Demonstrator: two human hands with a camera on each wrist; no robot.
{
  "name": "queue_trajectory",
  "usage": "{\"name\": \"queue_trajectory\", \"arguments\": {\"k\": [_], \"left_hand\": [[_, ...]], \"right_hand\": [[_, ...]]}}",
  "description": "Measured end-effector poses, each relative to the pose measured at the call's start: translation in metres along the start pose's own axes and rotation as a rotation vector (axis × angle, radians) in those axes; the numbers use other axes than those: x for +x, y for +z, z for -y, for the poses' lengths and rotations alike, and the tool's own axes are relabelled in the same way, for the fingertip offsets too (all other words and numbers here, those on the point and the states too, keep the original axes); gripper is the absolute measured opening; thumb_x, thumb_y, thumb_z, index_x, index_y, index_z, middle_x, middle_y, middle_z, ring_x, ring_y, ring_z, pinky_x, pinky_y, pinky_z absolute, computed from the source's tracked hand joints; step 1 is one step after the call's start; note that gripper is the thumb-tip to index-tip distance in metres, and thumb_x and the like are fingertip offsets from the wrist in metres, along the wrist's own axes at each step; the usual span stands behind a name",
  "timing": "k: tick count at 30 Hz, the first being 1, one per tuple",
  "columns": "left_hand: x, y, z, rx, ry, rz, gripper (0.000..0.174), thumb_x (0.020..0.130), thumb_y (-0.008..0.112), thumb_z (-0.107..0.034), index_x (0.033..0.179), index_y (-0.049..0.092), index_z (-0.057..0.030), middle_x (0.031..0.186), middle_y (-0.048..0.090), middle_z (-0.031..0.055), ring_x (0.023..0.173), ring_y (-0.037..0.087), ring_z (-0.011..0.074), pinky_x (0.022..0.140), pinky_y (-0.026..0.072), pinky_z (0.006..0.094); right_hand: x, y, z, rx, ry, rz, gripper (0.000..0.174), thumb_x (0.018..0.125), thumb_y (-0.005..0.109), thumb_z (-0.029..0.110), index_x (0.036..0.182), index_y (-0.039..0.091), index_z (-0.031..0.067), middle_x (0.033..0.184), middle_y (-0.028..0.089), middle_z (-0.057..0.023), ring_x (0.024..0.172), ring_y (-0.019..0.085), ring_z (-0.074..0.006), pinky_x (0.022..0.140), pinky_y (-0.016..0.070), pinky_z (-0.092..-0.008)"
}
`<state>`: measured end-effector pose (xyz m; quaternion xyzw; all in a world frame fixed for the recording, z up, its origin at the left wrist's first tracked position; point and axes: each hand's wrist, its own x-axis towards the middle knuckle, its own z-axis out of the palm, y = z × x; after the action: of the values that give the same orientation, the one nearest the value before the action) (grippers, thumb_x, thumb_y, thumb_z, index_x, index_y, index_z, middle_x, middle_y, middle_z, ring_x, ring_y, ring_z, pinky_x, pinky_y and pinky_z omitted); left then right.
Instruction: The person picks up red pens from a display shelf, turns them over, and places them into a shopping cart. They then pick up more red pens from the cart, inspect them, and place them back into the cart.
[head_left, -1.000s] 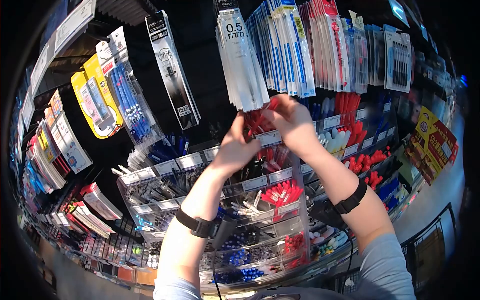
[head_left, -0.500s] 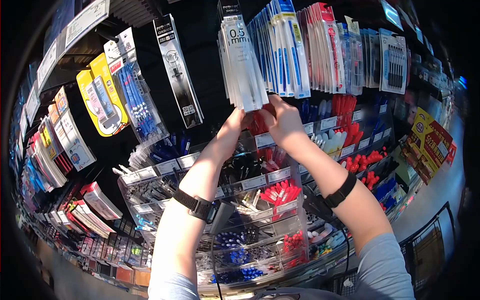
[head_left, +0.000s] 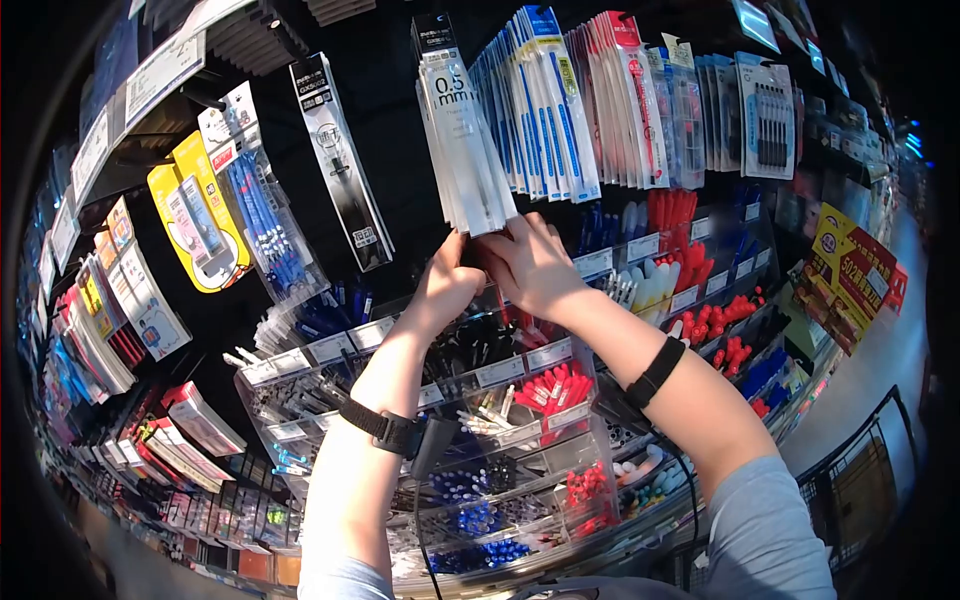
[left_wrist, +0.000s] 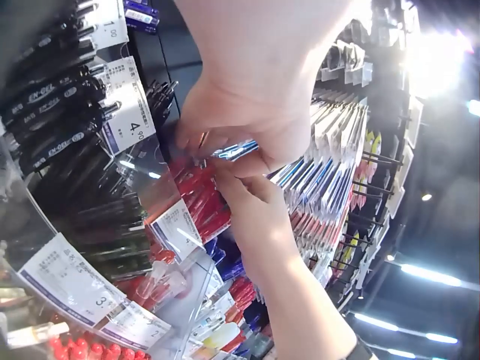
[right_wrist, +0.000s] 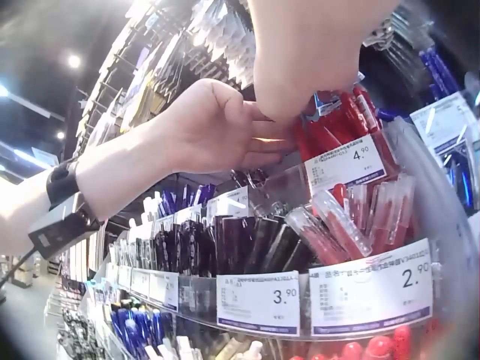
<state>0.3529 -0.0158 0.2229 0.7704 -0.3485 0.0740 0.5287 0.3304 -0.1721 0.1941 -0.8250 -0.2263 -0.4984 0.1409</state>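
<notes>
Though partly covered, shows red pens at the middle of the left wrist view, just beside a price label. Has left hand and right hand close together there, with bent fingers bunched narrow — cannot tell whether holding anything. Has pale packets hanging above — upper centre, head view.

The fingers hide what, if anything, the left hand and right hand hold; the sleeves leave the head view's bottom edge; fine print on the price cards is illegibly small.
</notes>
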Motion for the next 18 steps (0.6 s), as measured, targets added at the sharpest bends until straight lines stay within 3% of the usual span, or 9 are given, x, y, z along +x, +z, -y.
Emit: {"name": "queue_trajectory", "arguments": {"k": [2,3,4,5,7,9,14,16,18], "left_hand": [[0.000,0.001,0.000,0.022,-0.059,0.039,0.071,0.057,0.048,-0.003,0.127,0.042,0.0046,0.122,0.050,0.0166,0.114,0.046,0.0237,0.091,0.0388,0.0273],[-0.002,0.003,0.000,0.114,0.058,0.016,0.073,0.059,0.050,-0.005,0.131,0.038,0.0037,0.127,0.046,0.0178,0.121,0.041,0.0242,0.097,0.0343,0.0290],[-0.002,0.004,0.000,0.206,0.175,-0.010,0.076,0.060,0.051,-0.007,0.134,0.035,0.0028,0.133,0.043,0.0189,0.128,0.035,0.0248,0.103,0.0299,0.0308],[-0.001,0.006,0.000,0.205,0.177,-0.014,0.076,0.060,0.051,-0.007,0.134,0.035,0.0028,0.133,0.043,0.0189,0.128,0.035,0.0248,0.103,0.0299,0.0308],[0.002,0.012,0.003,0.579,0.349,-0.007,0.076,0.066,0.055,-0.013,0.136,0.032,0.0015,0.137,0.036,0.0224,0.130,0.032,0.0316,0.106,0.0270,0.0353],[0.005,0.017,0.010,0.888,0.482,-0.015,0.074,0.072,0.059,-0.020,0.137,0.030,0.0010,0.140,0.029,0.0255,0.129,0.030,0.0389,0.107,0.0260,0.0403],[0.011,0.023,0.019,0.858,0.355,0.050,0.071,0.076,0.053,-0.017,0.139,0.025,0.0009,0.143,0.025,0.0254,0.132,0.027,0.0356,0.108,0.0233,0.0423],[0.017,0.025,0.020,0.852,0.459,0.045,0.072,0.077,0.049,-0.014,0.140,0.020,0.0011,0.142,0.025,0.0258,0.133,0.026,0.0349,0.108,0.0221,0.0425],[0.020,0.024,0.026,0.811,0.413,0.051,0.072,0.077,0.046,-0.010,0.141,0.016,0.0007,0.142,0.026,0.0265,0.133,0.026,0.0363,0.108,0.0222,0.0429]], "right_hand": [[-0.007,-0.011,0.001,0.090,0.025,-0.103,0.034,0.075,0.055,0.009,0.109,0.059,0.0112,0.109,0.054,-0.0089,0.103,0.049,-0.0312,0.090,0.0398,-0.0428],[-0.011,-0.007,-0.009,-0.154,0.093,-0.116,0.038,0.075,0.054,0.008,0.113,0.056,0.0082,0.113,0.054,-0.0117,0.105,0.049,-0.0307,0.092,0.0393,-0.0424],[-0.012,-0.014,-0.024,-0.020,0.145,-0.175,0.040,0.074,0.053,0.007,0.114,0.055,0.0049,0.115,0.054,-0.0145,0.105,0.050,-0.0315,0.093,0.0387,-0.0416],[-0.013,-0.017,-0.037,-0.010,0.217,-0.175,0.040,0.074,0.053,0.008,0.114,0.055,0.0045,0.116,0.053,-0.0152,0.106,0.050,-0.0320,0.093,0.0389,-0.0408],[-0.012,-0.017,-0.046,0.000,0.294,-0.173,0.041,0.074,0.054,0.008,0.115,0.055,0.0041,0.116,0.053,-0.0159,0.107,0.050,-0.0326,0.094,0.0390,-0.0401],[-0.011,-0.016,-0.051,0.123,0.202,-0.026,0.043,0.076,0.053,0.013,0.118,0.052,0.0044,0.117,0.053,-0.0166,0.110,0.049,-0.0324,0.097,0.0368,-0.0437],[-0.010,0.013,-0.066,0.045,0.125,0.058,0.049,0.081,0.049,0.019,0.127,0.045,0.0040,0.120,0.053,-0.0186,0.112,0.051,-0.0320,0.102,0.0293,-0.0514],[-0.010,0.016,-0.065,0.056,0.026,0.060,0.050,0.079,0.050,0.014,0.126,0.043,-0.0030,0.119,0.054,-0.0220,0.108,0.053,-0.0319,0.097,0.0366,-0.0416],[-0.012,0.012,-0.061,0.059,0.051,0.096,0.051,0.081,0.049,0.015,0.128,0.041,-0.0015,0.124,0.051,-0.0210,0.116,0.047,-0.0317,0.098,0.0351,-0.0423]]}}
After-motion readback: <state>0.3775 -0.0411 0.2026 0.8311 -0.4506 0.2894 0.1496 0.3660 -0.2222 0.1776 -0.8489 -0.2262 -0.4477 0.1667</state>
